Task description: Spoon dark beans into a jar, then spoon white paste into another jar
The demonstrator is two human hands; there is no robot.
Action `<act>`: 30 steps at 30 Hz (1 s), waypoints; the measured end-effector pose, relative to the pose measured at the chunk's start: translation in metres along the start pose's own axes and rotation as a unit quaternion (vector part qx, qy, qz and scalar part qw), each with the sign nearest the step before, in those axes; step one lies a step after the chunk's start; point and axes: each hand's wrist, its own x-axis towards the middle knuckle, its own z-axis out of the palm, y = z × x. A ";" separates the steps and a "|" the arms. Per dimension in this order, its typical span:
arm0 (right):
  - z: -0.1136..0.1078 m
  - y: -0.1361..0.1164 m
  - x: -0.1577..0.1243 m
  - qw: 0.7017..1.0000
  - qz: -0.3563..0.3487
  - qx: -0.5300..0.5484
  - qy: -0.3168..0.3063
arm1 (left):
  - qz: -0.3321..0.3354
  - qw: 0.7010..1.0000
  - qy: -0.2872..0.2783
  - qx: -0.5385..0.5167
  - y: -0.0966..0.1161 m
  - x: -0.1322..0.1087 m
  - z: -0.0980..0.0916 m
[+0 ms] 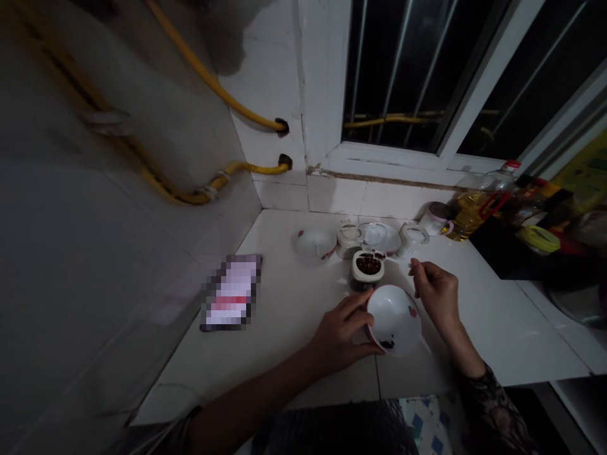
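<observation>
One glossy white tiled desk point(294, 303) spreads beneath the left hand point(346, 332) and the right hand point(436, 287). Beyond the hands is one barred, white-framed window point(408, 63), and to their left two smooth yellow pipes, the upper pipe point(213, 85) and the lower pipe point(171, 193).

The hands are apart: the left forearm slants in with fingers and thumb spread, clamped on a rim; the right wrist bends up, fingers curled in a pinch.

One clear plastic oil bottle point(465, 212) stands beyond the right hand, further right. One flat phone point(232, 292) lies left of the left hand.

Of three round white bowls, the red-rimmed bowl point(394, 316) is gripped by the left hand, between both hands; the left bowl point(315, 245) and far bowl point(391, 237) sit beyond them.

Three squarish jars: the open jar point(367, 268) of coarse dark-red flakes, just beyond the left fingers, with the left jar point(348, 240) and right jar point(413, 240) behind.

One pale, slim spoon point(397, 258), pinched by the right hand, reaches left to the open jar; one dark clump point(387, 342) lies inside the held bowl, near the left thumb
</observation>
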 end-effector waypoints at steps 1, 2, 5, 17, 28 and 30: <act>0.003 0.002 0.001 0.999 -0.034 -0.040 0.002 | -0.004 1.000 -0.003 0.000 0.000 0.000 0.000; 0.005 0.003 0.001 0.994 -0.069 -0.082 0.003 | -0.007 1.000 -0.006 -0.001 0.000 0.000 -0.001; 0.008 0.005 0.001 0.963 -0.184 -0.199 0.011 | -0.013 1.000 -0.013 -0.007 0.000 -0.001 -0.001; -0.008 -0.006 -0.005 0.923 -0.294 -0.245 0.037 | -0.002 1.000 -0.006 0.007 0.000 0.000 -0.002; -0.055 0.000 -0.070 0.984 -0.051 -0.047 -0.166 | 0.116 0.991 0.006 0.066 0.001 0.002 -0.003; -0.050 0.005 -0.078 0.983 -0.026 -0.056 -0.174 | 0.143 0.986 0.008 0.083 0.002 0.002 -0.003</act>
